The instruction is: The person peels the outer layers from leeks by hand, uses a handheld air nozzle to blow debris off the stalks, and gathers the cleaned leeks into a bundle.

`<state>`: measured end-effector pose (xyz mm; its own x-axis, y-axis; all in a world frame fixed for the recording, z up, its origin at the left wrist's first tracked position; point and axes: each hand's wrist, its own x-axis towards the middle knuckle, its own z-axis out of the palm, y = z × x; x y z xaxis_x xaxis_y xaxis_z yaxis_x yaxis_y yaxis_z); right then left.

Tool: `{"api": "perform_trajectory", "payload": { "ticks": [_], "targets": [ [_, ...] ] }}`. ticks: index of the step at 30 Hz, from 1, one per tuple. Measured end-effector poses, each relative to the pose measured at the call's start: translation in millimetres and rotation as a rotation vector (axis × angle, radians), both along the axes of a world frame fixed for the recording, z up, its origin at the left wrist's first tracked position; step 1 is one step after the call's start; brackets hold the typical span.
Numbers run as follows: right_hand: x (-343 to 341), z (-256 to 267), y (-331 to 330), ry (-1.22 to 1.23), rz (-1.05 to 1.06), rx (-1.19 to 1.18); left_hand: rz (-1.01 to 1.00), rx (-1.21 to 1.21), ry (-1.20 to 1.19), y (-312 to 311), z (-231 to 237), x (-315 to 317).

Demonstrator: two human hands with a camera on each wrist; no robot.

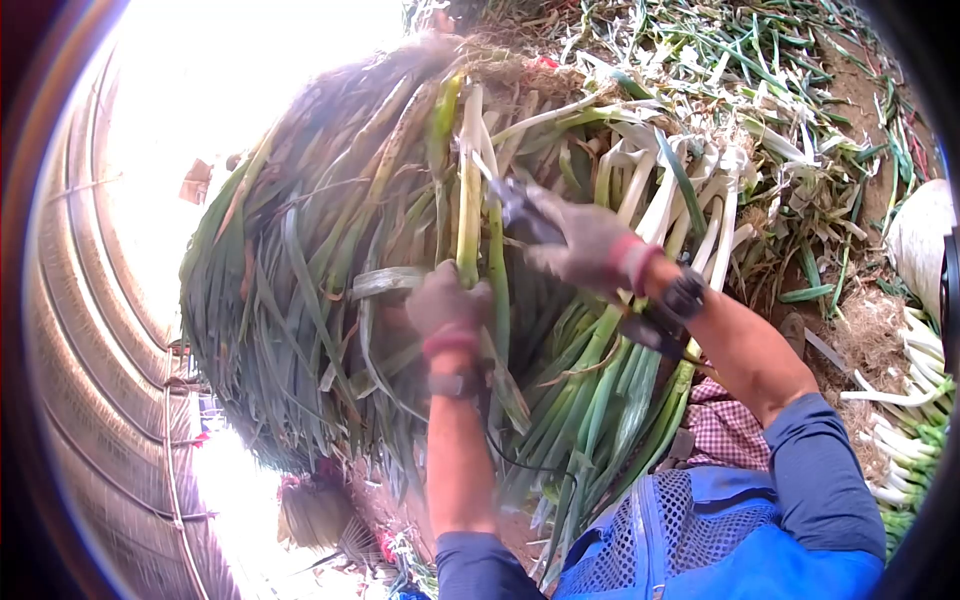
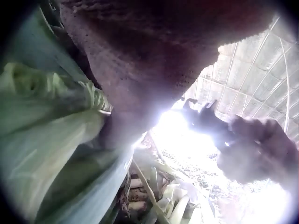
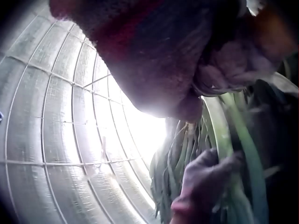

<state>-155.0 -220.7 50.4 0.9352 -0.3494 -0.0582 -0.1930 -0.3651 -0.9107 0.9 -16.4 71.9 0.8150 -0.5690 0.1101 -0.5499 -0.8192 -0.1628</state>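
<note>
In the head view my gloved left hand (image 1: 450, 303) grips a leek stalk (image 1: 468, 200) that stands up pale from its fist. My gloved right hand (image 1: 585, 245) holds a dark cutting tool (image 1: 528, 212), whose tip lies beside the stalk's upper part. From the right wrist, my left hand (image 3: 203, 182) shows round the stalk (image 3: 220, 128), below my right hand (image 3: 149, 60). Glare blurs the tool (image 2: 205, 122) and right hand (image 2: 261, 151) in the left wrist view, where the left glove (image 2: 135, 60) covers the top beside broad green leaves (image 2: 51, 144).
A large heap of leeks (image 1: 310, 250) spreads around both hands. Trimmed leaves and roots (image 1: 770, 130) litter the ground at the upper right. Pale-stemmed leeks (image 1: 915, 375) lie at the right edge, below a white sack (image 1: 922, 235). Ribbed sheeting (image 1: 110, 330) curves along the left.
</note>
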Motion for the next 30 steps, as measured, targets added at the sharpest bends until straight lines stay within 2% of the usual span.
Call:
{"api": "perform_trajectory", "payload": {
  "ticks": [2, 4, 6, 10, 13, 18, 21, 22, 25, 26, 27, 28, 30],
  "targets": [
    [-32, -22, 23, -0.039, 0.088, -0.017, 0.048, 0.015, 0.061, -9, 12, -3],
    [-68, -10, 38, 0.077, 0.234, 0.069, 0.094, 0.04, 0.126, -16, 21, -8],
    [-77, -2, 41, 0.124, 0.223, 0.034, 0.15, 0.074, 0.22, -18, 25, -13],
    [-45, -8, 20, 0.092, 0.065, 0.076, 0.186, 0.046, 0.274, -12, 15, -6],
    [-15, -3, -7, 0.028, -0.043, -0.052, 0.17, 0.017, 0.36, -6, 17, -7],
    [15, 9, -29, -0.004, -0.114, -0.147, 0.081, -0.359, 0.672, 14, 5, -3],
    [24, 3, -28, -0.027, -0.194, -0.172, 0.065, -0.468, 0.772, 21, 2, -6],
    [25, 1, -29, -0.048, -0.233, -0.174, 0.065, -0.469, 0.77, 22, 2, -6],
    [5, 14, -27, -0.001, -0.14, -0.113, 0.104, -0.375, 0.711, 14, 16, -17],
    [-1, 16, -24, 0.027, -0.1, -0.091, 0.128, -0.267, 0.62, 8, 25, -24],
    [2, 5, -19, -0.045, -0.112, -0.147, 0.154, -0.157, 0.531, 5, 27, -28],
    [3, 2, -19, -0.042, -0.112, -0.144, 0.156, -0.154, 0.533, 5, 23, -29],
    [7, 9, -20, -0.028, -0.147, -0.13, 0.125, -0.015, 0.341, 3, 20, -31]
  ]
}}
